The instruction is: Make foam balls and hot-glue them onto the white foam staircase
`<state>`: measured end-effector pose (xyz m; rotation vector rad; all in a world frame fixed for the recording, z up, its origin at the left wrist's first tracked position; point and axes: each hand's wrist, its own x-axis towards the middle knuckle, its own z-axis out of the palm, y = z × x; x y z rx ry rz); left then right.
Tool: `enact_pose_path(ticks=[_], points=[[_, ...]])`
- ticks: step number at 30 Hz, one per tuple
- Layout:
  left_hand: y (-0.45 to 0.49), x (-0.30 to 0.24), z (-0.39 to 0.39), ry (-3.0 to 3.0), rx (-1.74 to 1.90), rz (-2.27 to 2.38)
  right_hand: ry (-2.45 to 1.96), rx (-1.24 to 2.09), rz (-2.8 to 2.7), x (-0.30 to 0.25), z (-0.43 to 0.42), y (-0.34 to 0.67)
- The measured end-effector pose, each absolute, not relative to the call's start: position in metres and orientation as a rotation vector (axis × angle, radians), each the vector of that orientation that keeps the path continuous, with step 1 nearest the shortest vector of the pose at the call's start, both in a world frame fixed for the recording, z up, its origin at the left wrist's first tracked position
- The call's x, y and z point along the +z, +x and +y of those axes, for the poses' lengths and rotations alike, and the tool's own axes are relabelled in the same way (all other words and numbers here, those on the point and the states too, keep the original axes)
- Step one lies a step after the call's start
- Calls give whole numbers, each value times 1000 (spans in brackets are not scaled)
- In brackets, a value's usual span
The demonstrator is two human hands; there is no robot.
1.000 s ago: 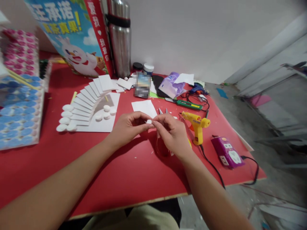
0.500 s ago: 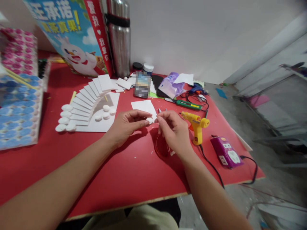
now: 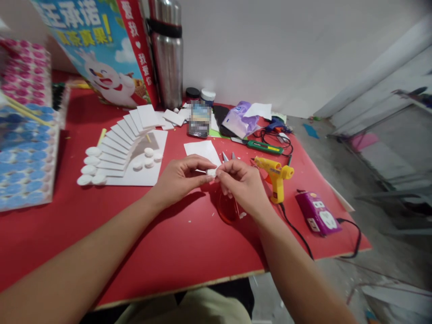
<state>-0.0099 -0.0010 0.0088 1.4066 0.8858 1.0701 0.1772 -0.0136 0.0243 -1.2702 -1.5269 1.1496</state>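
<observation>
A small white round piece (image 3: 211,172) sits between the fingertips of my two hands, a little above the red table. My left hand (image 3: 180,180) pinches it from the left with thumb and fingers. From the right, the thumb and fingers of my right hand (image 3: 242,181) are pressed against its edge. Scissors lie under my right hand, with their red handle (image 3: 225,215) and grey blade tips showing. Behind my hands is a white paper sheet (image 3: 200,152). At the left, several similar white rounds (image 3: 89,169) lie beside a fanned stair of white board strips (image 3: 116,145) on a white base.
A yellow glue gun (image 3: 277,177) stands to the right, its cord trailing past a purple power box (image 3: 317,213). Behind are a green-handled cutter (image 3: 265,147), a phone (image 3: 200,120) and a steel flask (image 3: 168,58). Blue and pink packs (image 3: 27,157) stand at far left.
My right hand has shifted slightly left, and its fingertips now press against the white piece. More of the scissor blades shows behind it. My left hand has barely moved.
</observation>
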Motion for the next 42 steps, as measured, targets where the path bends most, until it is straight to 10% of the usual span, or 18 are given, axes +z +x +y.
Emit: enact_pose_path(ticks=[16,33,42], points=[[-10,0,0,884,971,825,-1974,-68,-2382,43,-52,212],[-16,-4,10,565,1006,703,-2426,159,-2354,43,-49,199],[-12,3,6,570,984,689,-1882,602,-2057,33,-61,231]])
